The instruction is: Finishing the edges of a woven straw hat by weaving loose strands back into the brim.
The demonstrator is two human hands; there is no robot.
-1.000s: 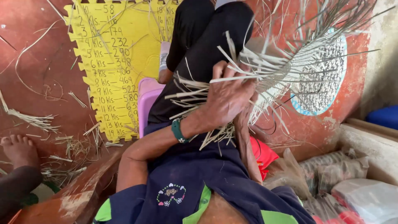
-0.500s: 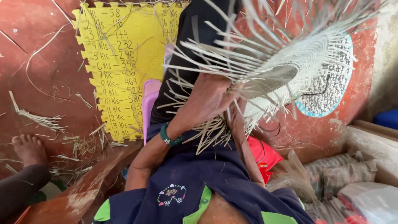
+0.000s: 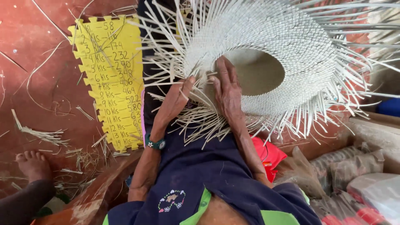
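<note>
The left hand (image 3: 173,102) pinches a few loose straw strands at the edge of the woven hat (image 3: 266,54), thumb tip up against the weave; the right hand (image 3: 227,89) lies flat with fingers spread along the rim of the crown hole, pressing the piece steady. The hat sits in front of the person, over the lap in dark blue cloth, with its unwoven strands (image 3: 200,125) fanning out on every side.

As I judge it, the risk lies in those stiff free ends: a strand pulled too sharply could crack or slip out of the weave, and if the right hand eases its pressure the finished rows near the hole could loosen. A strand crossed in the wrong order would leave a gap.

Both forearms reach forward from the body, the left wrist bent slightly up and wearing a green watch (image 3: 155,144), the right arm straighter.

A yellow foam mat (image 3: 110,79) lies on the red floor (image 3: 37,58) beside scattered straw, another person's bare foot (image 3: 33,164) nearby
</note>
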